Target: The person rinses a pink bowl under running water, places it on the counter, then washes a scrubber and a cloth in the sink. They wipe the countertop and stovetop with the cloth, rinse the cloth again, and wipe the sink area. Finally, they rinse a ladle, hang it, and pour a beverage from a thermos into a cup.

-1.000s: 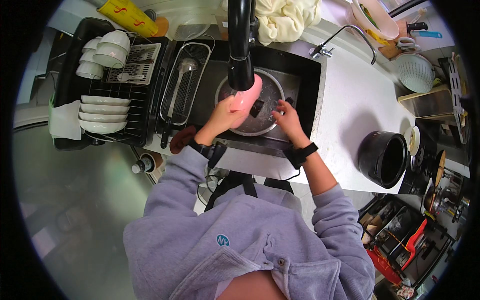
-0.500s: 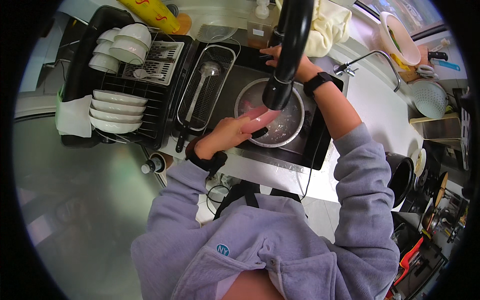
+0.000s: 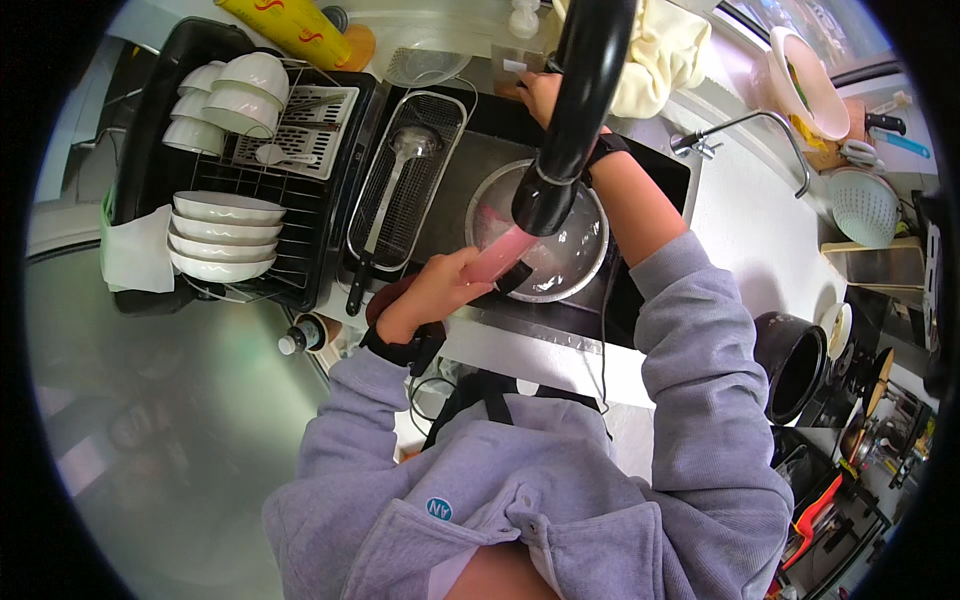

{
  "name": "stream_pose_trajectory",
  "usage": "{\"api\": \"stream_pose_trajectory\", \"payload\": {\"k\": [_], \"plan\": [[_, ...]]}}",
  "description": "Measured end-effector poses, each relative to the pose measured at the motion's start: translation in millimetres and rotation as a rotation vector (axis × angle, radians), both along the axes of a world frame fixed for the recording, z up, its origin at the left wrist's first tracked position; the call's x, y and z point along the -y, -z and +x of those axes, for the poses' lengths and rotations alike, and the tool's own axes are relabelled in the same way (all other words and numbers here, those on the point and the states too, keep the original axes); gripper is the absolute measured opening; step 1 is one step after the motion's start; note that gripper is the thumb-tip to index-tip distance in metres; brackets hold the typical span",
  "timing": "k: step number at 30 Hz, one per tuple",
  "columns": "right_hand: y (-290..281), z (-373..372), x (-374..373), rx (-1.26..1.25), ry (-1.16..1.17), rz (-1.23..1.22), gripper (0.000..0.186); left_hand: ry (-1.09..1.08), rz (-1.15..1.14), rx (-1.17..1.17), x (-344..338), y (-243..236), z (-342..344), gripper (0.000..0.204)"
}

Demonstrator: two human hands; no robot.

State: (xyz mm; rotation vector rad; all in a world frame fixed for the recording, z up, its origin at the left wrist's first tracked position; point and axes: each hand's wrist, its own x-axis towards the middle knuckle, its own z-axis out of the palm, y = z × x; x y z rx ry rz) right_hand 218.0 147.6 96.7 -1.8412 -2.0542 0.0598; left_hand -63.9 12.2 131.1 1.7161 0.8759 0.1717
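Observation:
My left hand (image 3: pixel 432 290) is closed around a long, smooth pink thing (image 3: pixel 497 255) with a black part at its lower side; its kind I cannot make out. It is held tilted over a round metal bowl (image 3: pixel 545 290) in the sink (image 3: pixel 480 150), just below the black faucet's spout head (image 3: pixel 547 200). The bowl holds water with white foam. Behind the spout, my right hand (image 3: pixel 541 97) reaches the faucet's base beside a clear soap dispenser (image 3: pixel 512 68). Its fingers look curled, but the spout hides part of them and whatever they grip.
Left of the bowl, a mesh basket (image 3: pixel 435 180) holds a ladle (image 3: pixel 385 200). A black dish rack (image 3: pixel 325 235) carries white bowls (image 3: pixel 245 95) and stacked plates (image 3: pixel 225 235). Cream cloth (image 3: pixel 665 60) lies behind the sink; a slim second tap (image 3: pixel 750 120) stands on the right-hand counter.
My right hand has drawn in toward the faucet base and soap dispenser, its outstretched fingers now curled. The spout head sits slightly lower and further left. The pink thing stays in my left hand.

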Motion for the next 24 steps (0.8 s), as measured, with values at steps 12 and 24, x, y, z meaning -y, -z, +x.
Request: {"api": "stream_pose_trajectory", "payload": {"k": [12, 24], "plan": [[-1, -37, 241, -0.863, 0.245, -0.452, 0.064, -0.419, -0.173, 0.356, 30, 17, 45, 0.019], [-37, -15, 286, -0.804, 0.348, -0.047, 0.061, -0.405, -0.402, 0.546, 90, -19, 76, 0.035]]}}
